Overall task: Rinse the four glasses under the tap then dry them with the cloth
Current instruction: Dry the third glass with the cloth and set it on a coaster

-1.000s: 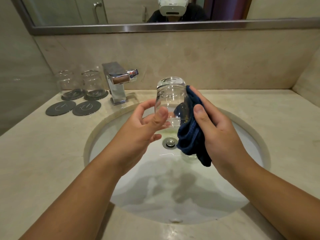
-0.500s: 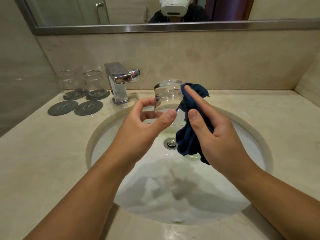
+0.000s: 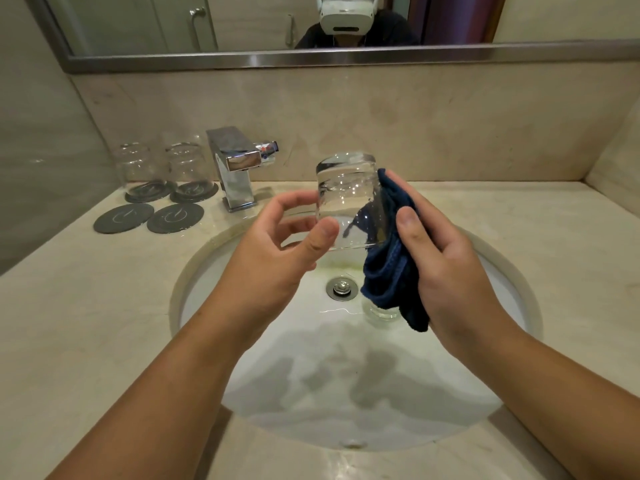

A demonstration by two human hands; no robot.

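Upper left of frame: the far-left glass (image 3: 140,168) and the second glass (image 3: 189,168) sit mouth-down on dark coasters, w/ two bare coasters (image 3: 123,217) just in front; I take those 2 as done. Right of them is the tap (image 3: 235,174), no water visible. Ctr frame, over the sink (image 3: 194,271), my left hand (image 3: 273,261) pinches the held glass (image 3: 349,202) btwn thumb and curled fingers; it's upside down, base up. On its right wall the blue cloth (image 3: 391,271) is pressed by my right hand (image 3: 446,268), thumb on top and fingers wrapped behind the fabric. Below the cloth a fourth glass (image 3: 379,311) sits in the basin beside the drain (image 3: 341,288), partly hidden. So I judge this the drying step, glass 3 of 4. Nxt move prob calls for turning the glass in the left fingers so the cloth sweeps all round, then inside, then parking it on a bare coaster. Wet glass over a hard basin: firm pinch needed.
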